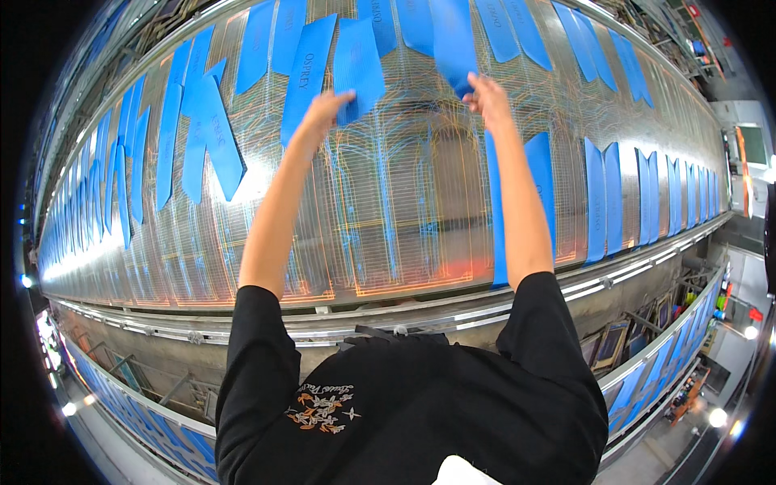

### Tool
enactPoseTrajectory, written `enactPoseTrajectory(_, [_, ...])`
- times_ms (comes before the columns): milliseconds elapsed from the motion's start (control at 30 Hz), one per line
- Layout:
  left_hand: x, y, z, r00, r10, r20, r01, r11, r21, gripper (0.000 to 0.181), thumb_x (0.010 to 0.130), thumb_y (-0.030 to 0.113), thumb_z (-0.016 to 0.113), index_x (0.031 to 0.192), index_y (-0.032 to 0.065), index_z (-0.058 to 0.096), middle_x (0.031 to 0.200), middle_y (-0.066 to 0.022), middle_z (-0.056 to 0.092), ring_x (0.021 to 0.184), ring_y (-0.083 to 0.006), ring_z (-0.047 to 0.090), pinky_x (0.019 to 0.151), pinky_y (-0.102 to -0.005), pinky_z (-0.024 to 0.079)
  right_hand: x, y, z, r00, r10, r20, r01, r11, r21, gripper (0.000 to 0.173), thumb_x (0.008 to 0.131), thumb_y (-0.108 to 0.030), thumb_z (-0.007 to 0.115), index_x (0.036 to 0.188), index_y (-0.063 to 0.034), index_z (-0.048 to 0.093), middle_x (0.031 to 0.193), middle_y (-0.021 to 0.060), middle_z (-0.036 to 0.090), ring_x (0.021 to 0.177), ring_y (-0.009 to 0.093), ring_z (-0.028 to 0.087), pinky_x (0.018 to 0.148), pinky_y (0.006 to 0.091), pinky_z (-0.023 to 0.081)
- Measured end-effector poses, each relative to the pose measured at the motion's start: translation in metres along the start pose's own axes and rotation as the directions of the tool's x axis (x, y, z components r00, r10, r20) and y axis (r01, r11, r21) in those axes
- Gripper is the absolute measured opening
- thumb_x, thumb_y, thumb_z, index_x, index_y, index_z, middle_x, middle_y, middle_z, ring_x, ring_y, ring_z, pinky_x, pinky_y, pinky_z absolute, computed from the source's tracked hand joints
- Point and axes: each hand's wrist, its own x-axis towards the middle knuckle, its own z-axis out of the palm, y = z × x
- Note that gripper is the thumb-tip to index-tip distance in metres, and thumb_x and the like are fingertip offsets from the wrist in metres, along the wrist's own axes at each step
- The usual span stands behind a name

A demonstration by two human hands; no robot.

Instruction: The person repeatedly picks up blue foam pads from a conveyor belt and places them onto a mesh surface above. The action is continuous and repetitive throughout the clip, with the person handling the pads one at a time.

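My left hand (328,110) pinches the near end of a blue fabric-like panel (359,63), thumb on top. Another blue panel (308,66) bearing printed writing lies just left of it, partly behind that hand. With its fingertips, my right hand (488,102) grips the near end of a slightly blurred blue panel (453,42), whose far end runs out of the top of the picture. Both panels are over a long, shiny table (394,200) marked with many coloured lines. Below my right hand, two blue panels (541,176) lie partly covered by my forearm.
Several overlapping blue panels (209,133) lie to the left. Pairs of notched panels (596,200) line the near edge at the right. A metal rail (400,330) runs between me and the table. Behind me, another long table (661,357) carries blue pieces, with frames (611,339) stored beneath.
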Motion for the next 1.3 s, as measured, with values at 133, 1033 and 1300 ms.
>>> enactPoseTrajectory(133, [-0.044, -0.123, 0.000, 0.978, -0.176, -0.109, 0.179, 0.984, 0.014, 0.021, 0.080, 0.020, 0.067, 0.086, 0.0030, 0.056, 0.070, -0.0078, 0.060, 0.057, -0.0165, 0.058, 0.049, -0.0322, 0.049, -0.076, 0.101, -0.025, 0.962, 0.194, -0.194, -0.208, 0.976, -0.057, 0.039, 0.085, -0.027, 0.065, 0.113, -0.0043, 0.048, 0.095, 0.0070, 0.059, 0.071, 0.019, 0.068, 0.043, 0.0246, 0.043])
enactPoseTrajectory(1033, [-0.324, -0.249, 0.239, 0.857, -0.327, 0.397, 0.380, 0.923, -0.060, 0.034, 0.095, 0.031, 0.046, 0.117, 0.0061, 0.054, 0.110, -0.0053, 0.060, 0.084, -0.0157, 0.059, 0.063, -0.0241, 0.042, -0.372, 0.162, -0.265, 0.734, 0.062, -0.676, -0.132, 0.990, -0.053, 0.031, 0.083, -0.019, 0.062, 0.109, -0.0027, 0.055, 0.098, 0.0079, 0.064, 0.063, 0.013, 0.064, 0.048, 0.0245, 0.048])
enactPoseTrajectory(1300, [-0.291, -0.285, 0.403, 0.876, -0.468, 0.116, 0.482, 0.856, -0.188, 0.029, 0.089, 0.030, 0.055, 0.106, 0.0060, 0.058, 0.104, -0.0089, 0.063, 0.073, -0.0168, 0.065, 0.056, -0.0271, 0.046, -0.313, 0.227, -0.402, 0.742, -0.091, -0.664, -0.268, 0.868, -0.418, 0.040, 0.078, -0.022, 0.066, 0.107, 0.0034, 0.054, 0.098, 0.0149, 0.061, 0.055, 0.018, 0.060, 0.044, 0.0288, 0.048])
